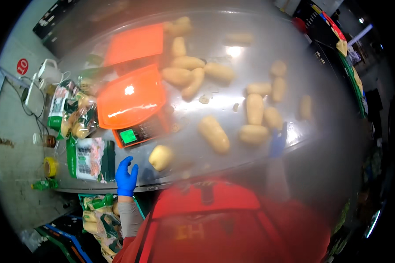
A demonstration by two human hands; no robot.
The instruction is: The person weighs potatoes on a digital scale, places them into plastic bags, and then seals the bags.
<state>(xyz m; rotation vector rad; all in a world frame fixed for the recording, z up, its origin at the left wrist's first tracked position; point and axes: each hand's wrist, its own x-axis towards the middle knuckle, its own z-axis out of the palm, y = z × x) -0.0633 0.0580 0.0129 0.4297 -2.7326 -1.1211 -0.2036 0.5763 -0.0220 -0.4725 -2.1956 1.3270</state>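
Note:
My left hand (127, 177), in a blue glove, is at the table's near edge with thumb and fingers apart, holding nothing. It is between a green and white printed packaging bag (90, 158) and a single pale lotus root piece (161, 158). My right hand (278, 140), also blue-gloved, reaches over the right side of the table. Haze blurs its fingers. Nearest to it are lotus root pieces, one lying crosswise (253, 134) and another beside it (273, 118). A longer lotus root (213, 134) lies alone in the middle.
An orange weighing scale (131, 98) with a lit green display stands left of centre, an orange tray (134, 44) behind it. Several lotus roots (188, 62) lie beyond on the metal table (197, 164). Filled bags (80, 116), yellow tape (51, 167) and a white kettle (50, 71) line the left.

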